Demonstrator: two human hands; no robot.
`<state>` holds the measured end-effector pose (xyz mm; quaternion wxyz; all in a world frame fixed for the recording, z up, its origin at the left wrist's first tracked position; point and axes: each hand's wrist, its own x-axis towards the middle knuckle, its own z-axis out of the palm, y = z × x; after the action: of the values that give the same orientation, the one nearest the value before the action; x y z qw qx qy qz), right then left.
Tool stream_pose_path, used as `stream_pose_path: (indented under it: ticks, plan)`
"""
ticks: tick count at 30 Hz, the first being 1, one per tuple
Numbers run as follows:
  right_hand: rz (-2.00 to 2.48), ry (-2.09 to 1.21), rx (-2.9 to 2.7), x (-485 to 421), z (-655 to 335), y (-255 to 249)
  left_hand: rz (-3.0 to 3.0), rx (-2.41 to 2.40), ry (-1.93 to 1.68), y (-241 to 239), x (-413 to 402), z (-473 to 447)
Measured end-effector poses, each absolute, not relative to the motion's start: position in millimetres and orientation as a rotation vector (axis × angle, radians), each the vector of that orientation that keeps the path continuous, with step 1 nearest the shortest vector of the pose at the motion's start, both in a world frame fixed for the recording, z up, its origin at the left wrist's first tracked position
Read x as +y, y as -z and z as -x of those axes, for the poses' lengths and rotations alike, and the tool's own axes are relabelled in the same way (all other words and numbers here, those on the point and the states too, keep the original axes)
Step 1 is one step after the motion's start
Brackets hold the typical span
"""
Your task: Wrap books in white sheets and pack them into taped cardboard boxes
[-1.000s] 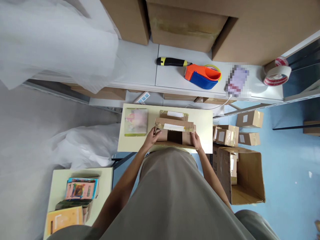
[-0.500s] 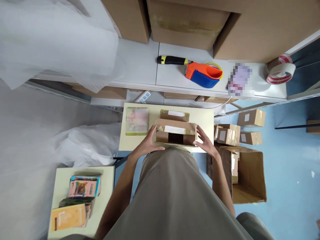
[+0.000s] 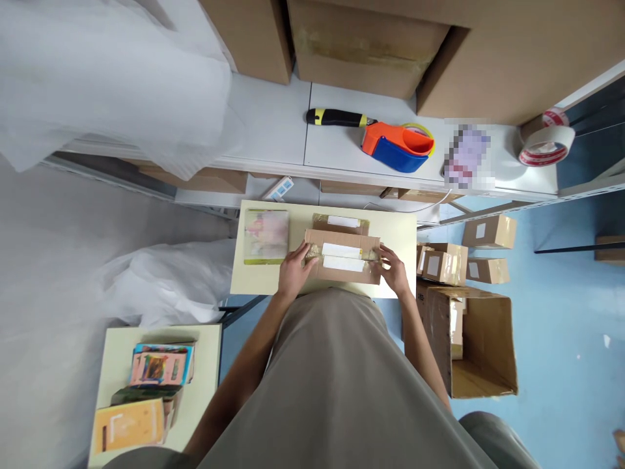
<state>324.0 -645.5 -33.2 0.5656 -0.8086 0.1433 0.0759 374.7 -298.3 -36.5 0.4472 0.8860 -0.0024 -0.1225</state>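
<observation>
A small cardboard box (image 3: 342,272) lies on the pale yellow table right in front of me, its top flaps folded together so that two white label pieces sit along the seam. At its left end my left hand (image 3: 294,270) grips the edge, thumb on the near flap and fingers on the far one. My right hand (image 3: 393,270) holds the right end in the same way, fingers bent against the taped corner. Just beyond the box, a second, flat-looking cardboard piece (image 3: 336,224) with a white label is partly covered by it.
A plastic-wrapped packet (image 3: 266,236) lies on the table's left. On the shelf above are a cutter (image 3: 336,118), a tape dispenser (image 3: 398,146) and tape rolls (image 3: 547,146). A large open carton (image 3: 483,378) and small boxes stand right; books (image 3: 131,426) lie lower left.
The near flap has swung up, covering the box's dark opening. Both hands, spread beside the box before, have closed in on its two ends.
</observation>
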Motion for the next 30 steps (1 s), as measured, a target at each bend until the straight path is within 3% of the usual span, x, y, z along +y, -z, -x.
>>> stream_pose_path:
  ticks: [30]
  plan:
    - [2.047,0.034,0.369,-602.1,-325.3,79.3,-2.168,0.147,0.11,64.8,-306.1,-382.1]
